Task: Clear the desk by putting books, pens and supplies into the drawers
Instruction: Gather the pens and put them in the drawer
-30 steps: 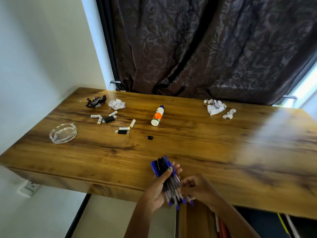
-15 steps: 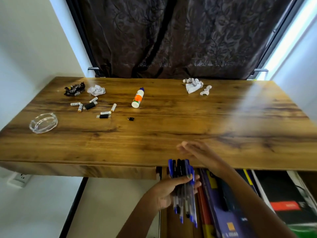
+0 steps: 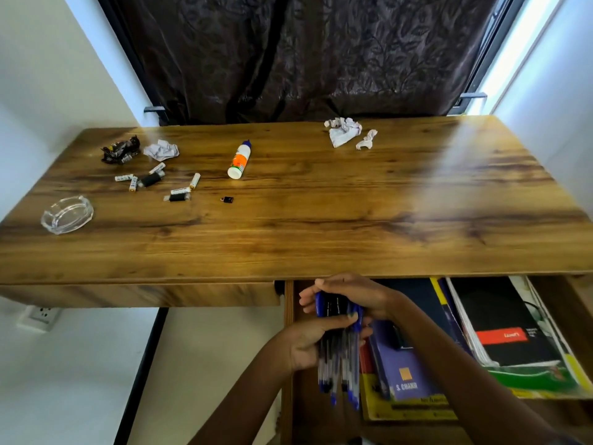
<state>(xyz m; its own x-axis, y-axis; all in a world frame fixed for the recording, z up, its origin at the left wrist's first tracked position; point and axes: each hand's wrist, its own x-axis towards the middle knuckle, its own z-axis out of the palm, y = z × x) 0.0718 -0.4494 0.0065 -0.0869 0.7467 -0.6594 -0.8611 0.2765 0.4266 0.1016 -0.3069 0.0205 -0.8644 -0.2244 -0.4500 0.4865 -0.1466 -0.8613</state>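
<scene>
Wooden worktop [image 3: 321, 226], glue [image 3: 239, 159] and batteries [image 3: 154, 181] remaining; below its front edge, both hands, left [image 3: 308, 343] and right [image 3: 349, 295], grasp pens [image 3: 340, 348] bundled over open drawer [image 3: 321, 409], apparently for stowing beside books [image 3: 500, 335].

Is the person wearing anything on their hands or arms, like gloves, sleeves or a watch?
Nothing is worn on either. The left hand and right hand are bare, with no gloves or rings visible. Both forearms are uncovered as far as the picture shows, with no sleeve, watch or bracelet. One left fingernail seems to carry greenish polish.
</scene>
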